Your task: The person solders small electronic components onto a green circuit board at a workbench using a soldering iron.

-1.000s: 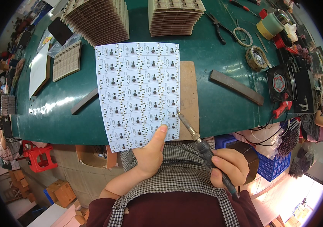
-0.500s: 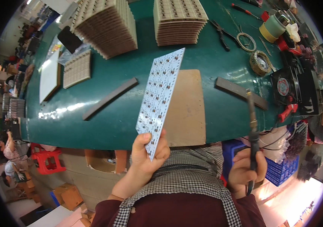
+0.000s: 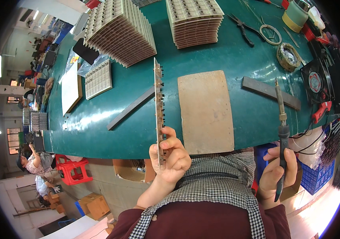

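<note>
A circuit board panel (image 3: 159,105) stands edge-on in my left hand (image 3: 171,156), pinched by its near end between thumb and fingers. Small dark components stick out along its right-hand face. Fingers of my right hand (image 3: 278,172) close round the handle of a soldering iron (image 3: 283,131), whose tip points away from me, over the right side of the bench. Between the hands a tan rectangular board (image 3: 206,113) lies flat at the bench's near edge, touched by neither. One dark bar (image 3: 132,107) lies left of the panel, another (image 3: 271,93) beyond the iron.
Two tall stacks of panels (image 3: 122,36) (image 3: 195,24) stand at the back. A single panel (image 3: 99,79) and a white board (image 3: 71,89) lie left. Pliers (image 3: 244,30), a solder-wool tin (image 3: 288,57) and a small fan (image 3: 315,82) sit right. Two people are far left, near a red stool (image 3: 73,170).
My left hand has turned the panel from its slanted white face to edge-on, uncovering the tan board. The iron stays in my right hand. The whole view has shifted slightly.
</note>
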The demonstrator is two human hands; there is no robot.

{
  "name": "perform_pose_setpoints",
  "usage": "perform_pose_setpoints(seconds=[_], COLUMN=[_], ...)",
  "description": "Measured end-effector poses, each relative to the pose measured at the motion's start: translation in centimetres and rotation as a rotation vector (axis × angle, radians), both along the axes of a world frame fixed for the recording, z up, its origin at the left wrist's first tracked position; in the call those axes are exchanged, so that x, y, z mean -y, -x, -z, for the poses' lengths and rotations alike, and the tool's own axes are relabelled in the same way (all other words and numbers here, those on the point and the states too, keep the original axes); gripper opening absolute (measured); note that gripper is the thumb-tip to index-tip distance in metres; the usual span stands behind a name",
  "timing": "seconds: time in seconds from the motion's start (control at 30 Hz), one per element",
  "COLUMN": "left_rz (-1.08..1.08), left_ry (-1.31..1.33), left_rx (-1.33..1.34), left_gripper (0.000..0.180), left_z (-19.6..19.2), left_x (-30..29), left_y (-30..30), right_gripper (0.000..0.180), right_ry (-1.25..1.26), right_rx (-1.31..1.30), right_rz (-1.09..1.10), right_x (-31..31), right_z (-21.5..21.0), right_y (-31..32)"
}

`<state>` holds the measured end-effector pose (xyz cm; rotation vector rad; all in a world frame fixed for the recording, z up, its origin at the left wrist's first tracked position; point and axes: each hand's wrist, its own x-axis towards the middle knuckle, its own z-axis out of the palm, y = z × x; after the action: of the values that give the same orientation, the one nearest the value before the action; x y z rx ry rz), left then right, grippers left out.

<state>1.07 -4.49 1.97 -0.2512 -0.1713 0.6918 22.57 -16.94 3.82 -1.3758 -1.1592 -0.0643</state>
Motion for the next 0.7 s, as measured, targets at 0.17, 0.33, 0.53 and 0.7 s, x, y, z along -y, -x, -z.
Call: perform_pose_setpoints(seconds=[0.17, 0.33, 0.53, 0.7], left_rz=[-0.031, -0.022, -0.237, -0.35], left_ry=[0.023, 0.015, -0.061, -0.132], left_rx=[-0.049, -0.103, -0.82, -0.983], left_gripper=[0.036, 0.039, 0.053, 0.035], left_z=[-0.1, -0.1, -1.0, -0.3], left_x=[-0.1, 0.0, 0.0, 0.1], left_y=[-0.1, -0.4, 0.3, 0.7], right_gripper=[0.043, 0.04, 0.023, 0.031], right_ry=[0.009, 0.016, 0.076, 0.12], right_rx=[-0.029, -0.042, 0.101, 0.327], right_rz=[-0.018, -0.029, 0.088, 0.397], right_x=[-0.2, 0.3, -1.0, -3.7], right_z=[0.0, -0.5, -0.6, 0.2], right_y=[-0.1, -0.4, -3.6, -10.4])
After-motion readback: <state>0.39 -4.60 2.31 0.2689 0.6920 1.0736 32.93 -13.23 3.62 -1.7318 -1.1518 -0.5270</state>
